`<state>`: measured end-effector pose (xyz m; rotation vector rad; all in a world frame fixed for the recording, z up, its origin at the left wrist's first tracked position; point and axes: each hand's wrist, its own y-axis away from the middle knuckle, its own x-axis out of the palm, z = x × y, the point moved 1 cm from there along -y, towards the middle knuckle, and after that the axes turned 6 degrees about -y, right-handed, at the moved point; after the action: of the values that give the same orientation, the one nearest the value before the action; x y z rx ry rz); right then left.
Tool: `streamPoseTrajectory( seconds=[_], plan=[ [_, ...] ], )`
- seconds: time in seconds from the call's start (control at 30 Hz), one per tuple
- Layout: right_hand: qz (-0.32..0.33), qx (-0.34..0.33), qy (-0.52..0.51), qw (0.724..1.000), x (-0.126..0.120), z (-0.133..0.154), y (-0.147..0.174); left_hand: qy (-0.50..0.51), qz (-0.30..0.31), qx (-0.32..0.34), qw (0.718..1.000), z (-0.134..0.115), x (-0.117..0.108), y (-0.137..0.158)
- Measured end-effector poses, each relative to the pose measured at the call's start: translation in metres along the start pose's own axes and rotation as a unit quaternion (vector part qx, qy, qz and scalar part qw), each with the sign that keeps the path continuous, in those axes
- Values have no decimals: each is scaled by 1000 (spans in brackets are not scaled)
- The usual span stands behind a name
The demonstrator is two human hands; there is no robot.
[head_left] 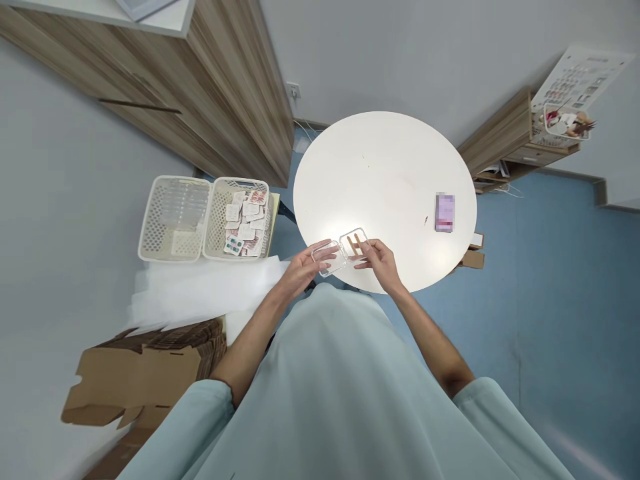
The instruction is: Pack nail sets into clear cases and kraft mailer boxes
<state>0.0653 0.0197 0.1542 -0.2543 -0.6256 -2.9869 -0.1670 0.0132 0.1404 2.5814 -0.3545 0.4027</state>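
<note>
A small clear plastic case (pixel 343 252) lies opened out on its hinge, near the front edge of the round white table. My left hand (pixel 303 268) grips its left half, and some fingers show through the clear plastic. The right half is held by my right hand (pixel 380 262), thumb over its edge. Brownish-orange strips (pixel 354 245) show in that half; whether they are fingers behind it or something inside, I cannot tell.
On the white table (pixel 380 167) lies a purple pack (pixel 445 212), blurred. To the left stand white baskets, one with clear cases (pixel 185 203), the other with small printed packets (pixel 246 223). White sheets (pixel 210 283) and flat cardboard boxes (pixel 140 377) are below them.
</note>
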Motion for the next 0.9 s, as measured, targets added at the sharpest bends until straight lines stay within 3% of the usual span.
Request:
streamPoseTrajectory(
  seconds=[0.17, 0.3, 0.5, 0.67, 0.9],
  plan=[
    [-14, -6, 19, 1000, -2, -9, -13, -89, -52, -17, 995, 0, 0, 0],
    [-6, -12, 47, 999, -1, -12, -25, -126, -47, -17, 991, 3, -2, 0],
    [62, -1, 88, 994, 5, -12, -48, -112, -30, -13, 993, 13, -13, -2],
    [125, 6, 128, 984, 25, -20, -70, -95, -29, -8, 995, 17, -21, -2],
    [100, -36, 253, 962, 37, -57, -109, -46, -143, -12, 989, 24, -48, 19]
  ],
)
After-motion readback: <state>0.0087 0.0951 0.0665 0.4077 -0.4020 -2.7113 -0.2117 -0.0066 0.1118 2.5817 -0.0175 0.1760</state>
